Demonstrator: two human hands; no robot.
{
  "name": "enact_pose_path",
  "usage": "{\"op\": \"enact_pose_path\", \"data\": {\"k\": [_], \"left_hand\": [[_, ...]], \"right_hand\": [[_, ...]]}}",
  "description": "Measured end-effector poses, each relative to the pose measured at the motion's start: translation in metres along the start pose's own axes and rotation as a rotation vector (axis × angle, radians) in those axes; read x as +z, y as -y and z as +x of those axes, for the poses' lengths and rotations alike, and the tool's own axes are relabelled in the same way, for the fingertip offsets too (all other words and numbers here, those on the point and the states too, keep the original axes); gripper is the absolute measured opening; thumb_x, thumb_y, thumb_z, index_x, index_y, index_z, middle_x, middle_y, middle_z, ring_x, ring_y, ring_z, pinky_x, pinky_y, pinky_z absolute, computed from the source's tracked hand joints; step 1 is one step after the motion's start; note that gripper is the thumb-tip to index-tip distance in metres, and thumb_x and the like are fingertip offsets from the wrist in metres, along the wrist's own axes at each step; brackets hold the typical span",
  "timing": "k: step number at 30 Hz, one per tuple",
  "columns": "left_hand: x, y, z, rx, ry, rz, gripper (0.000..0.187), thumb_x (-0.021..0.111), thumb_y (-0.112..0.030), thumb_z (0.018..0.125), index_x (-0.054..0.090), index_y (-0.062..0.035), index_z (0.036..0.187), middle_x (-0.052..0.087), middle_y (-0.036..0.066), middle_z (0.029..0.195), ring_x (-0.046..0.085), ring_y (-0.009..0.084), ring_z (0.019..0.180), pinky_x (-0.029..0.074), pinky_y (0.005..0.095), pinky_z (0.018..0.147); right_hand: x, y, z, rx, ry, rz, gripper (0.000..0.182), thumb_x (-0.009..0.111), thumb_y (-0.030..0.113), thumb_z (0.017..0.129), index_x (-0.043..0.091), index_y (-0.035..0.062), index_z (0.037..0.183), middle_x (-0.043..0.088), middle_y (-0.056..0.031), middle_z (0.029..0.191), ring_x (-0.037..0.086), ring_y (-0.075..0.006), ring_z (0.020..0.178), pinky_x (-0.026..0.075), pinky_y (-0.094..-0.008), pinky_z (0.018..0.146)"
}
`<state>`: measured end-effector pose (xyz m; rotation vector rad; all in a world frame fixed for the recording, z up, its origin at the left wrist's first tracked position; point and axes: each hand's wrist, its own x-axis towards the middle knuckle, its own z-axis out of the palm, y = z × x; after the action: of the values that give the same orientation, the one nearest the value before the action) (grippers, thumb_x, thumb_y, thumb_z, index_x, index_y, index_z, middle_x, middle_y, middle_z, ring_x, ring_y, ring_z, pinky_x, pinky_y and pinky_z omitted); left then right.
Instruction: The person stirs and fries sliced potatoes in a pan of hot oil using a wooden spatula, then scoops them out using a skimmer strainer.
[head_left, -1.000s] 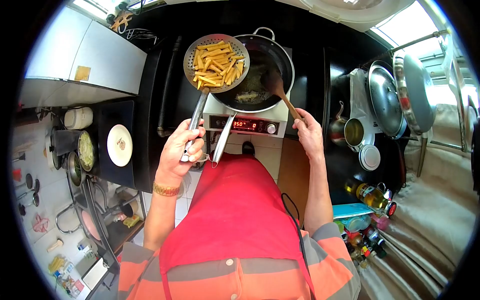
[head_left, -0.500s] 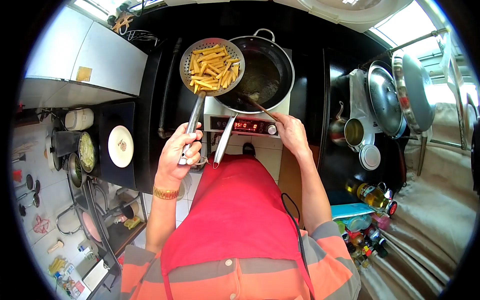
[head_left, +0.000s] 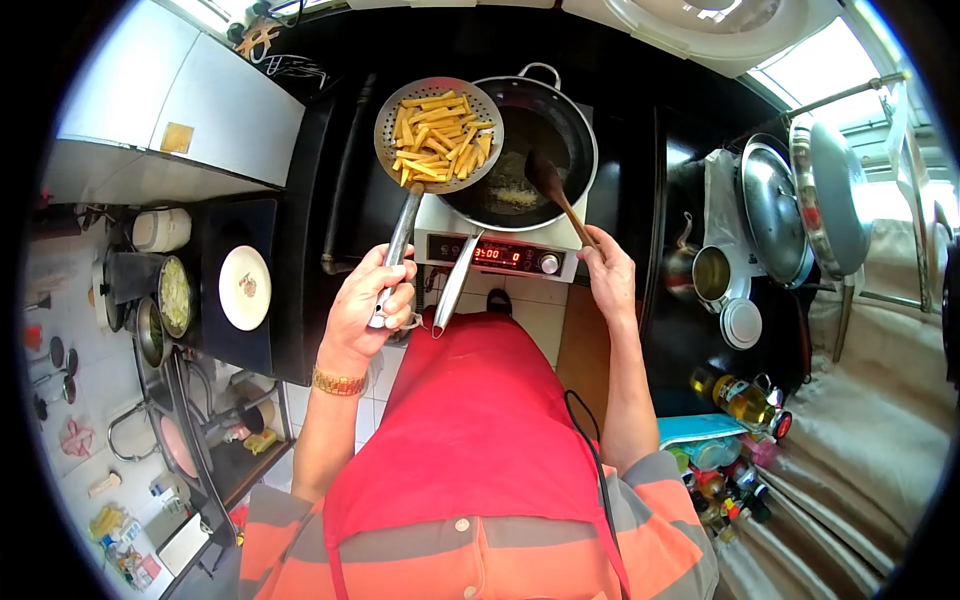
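Note:
My left hand [head_left: 370, 300] is wrapped round the metal handle of a perforated skimmer [head_left: 403, 222]. Golden fried strips, like French fries [head_left: 440, 140], lie heaped in its bowl, which overlaps the left rim of a dark wok [head_left: 590, 130]. Oil with pale froth [head_left: 516, 190] shows in the bottom of the wok. Between the fingers of my right hand [head_left: 608, 272] is the handle of a wooden spatula [head_left: 546, 174]; its dark head is tilted over the oil at the wok's right side. The wok rests on an induction cooker [head_left: 500, 254] with a lit red display.
To the left, a white plate [head_left: 244, 288] sits on a dark board near a bowl of shredded greens [head_left: 176, 296]. On the right stand a metal pot [head_left: 711, 274], a pan lid [head_left: 775, 205] and an oil bottle [head_left: 745, 398]. The wok's handle [head_left: 455, 287] points toward me.
The spatula's head has come up from the oil and now shows fully, as my right hand shifted right and slightly down. The skimmer still holds the fries over the wok's left rim.

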<state>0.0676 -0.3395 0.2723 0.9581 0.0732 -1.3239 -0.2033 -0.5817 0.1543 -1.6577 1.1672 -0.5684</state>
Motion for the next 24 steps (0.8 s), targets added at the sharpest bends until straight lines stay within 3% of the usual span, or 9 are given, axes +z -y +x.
{"op": "enact_pose_path", "data": {"k": [5,10,14,16,23,24], "left_hand": [[0.000,0.001,0.005,0.005,-0.008,0.031,0.029,0.051,0.000,0.103,0.054,0.0006,0.131,0.058,0.007,0.099,0.045,0.0063,0.054,0.041,0.0223,0.042],[-0.001,0.001,0.009,0.007,-0.013,0.059,0.029,0.053,-0.001,0.102,0.054,-0.0003,0.131,0.058,0.007,0.098,0.045,0.0063,0.054,0.041,0.0229,0.042],[-0.001,0.002,0.011,0.012,-0.024,0.095,0.028,0.055,-0.002,0.102,0.054,-0.0017,0.130,0.058,0.006,0.097,0.045,0.0065,0.054,0.041,0.0233,0.042],[-0.001,0.003,0.012,0.010,-0.029,0.098,0.028,0.055,-0.003,0.102,0.054,-0.0020,0.130,0.058,0.005,0.096,0.046,0.0065,0.053,0.041,0.0234,0.042],[0.001,-0.002,0.015,0.017,-0.016,0.083,0.019,0.056,-0.003,0.103,0.054,-0.0027,0.122,0.059,0.005,0.093,0.050,0.0078,0.055,0.043,0.0240,0.042],[0.001,-0.001,0.015,0.016,-0.012,0.076,0.019,0.056,-0.003,0.103,0.054,-0.0026,0.122,0.059,0.005,0.092,0.050,0.0079,0.055,0.043,0.0240,0.042]], "right_hand": [[-0.004,-0.005,-0.004,0.103,0.017,0.167,0.045,0.061,0.009,0.095,0.062,-0.0032,0.139,0.073,-0.0051,0.093,0.064,-0.0120,0.086,0.052,-0.0286,0.082],[-0.002,0.009,-0.009,0.260,0.073,0.326,0.051,0.060,0.009,0.096,0.057,-0.0018,0.146,0.067,0.0022,0.088,0.048,-0.0035,0.066,0.041,-0.0211,0.060],[0.003,0.013,-0.010,0.270,0.054,0.351,0.052,0.059,0.009,0.096,0.056,-0.0024,0.147,0.067,0.0026,0.087,0.045,-0.0024,0.062,0.038,-0.0212,0.054],[0.003,0.011,-0.008,0.262,0.068,0.357,0.052,0.059,0.008,0.100,0.050,0.0019,0.151,0.064,0.0023,0.089,0.040,0.0010,0.054,0.031,-0.0171,0.043],[0.000,0.012,-0.010,0.267,0.044,0.395,0.053,0.059,0.007,0.100,0.049,0.0026,0.152,0.064,0.0021,0.088,0.036,0.0019,0.051,0.027,-0.0167,0.041],[-0.002,0.014,-0.011,0.274,0.059,0.395,0.052,0.059,0.006,0.100,0.052,0.0021,0.150,0.064,0.0014,0.089,0.042,0.0003,0.054,0.033,-0.0177,0.045]]}}
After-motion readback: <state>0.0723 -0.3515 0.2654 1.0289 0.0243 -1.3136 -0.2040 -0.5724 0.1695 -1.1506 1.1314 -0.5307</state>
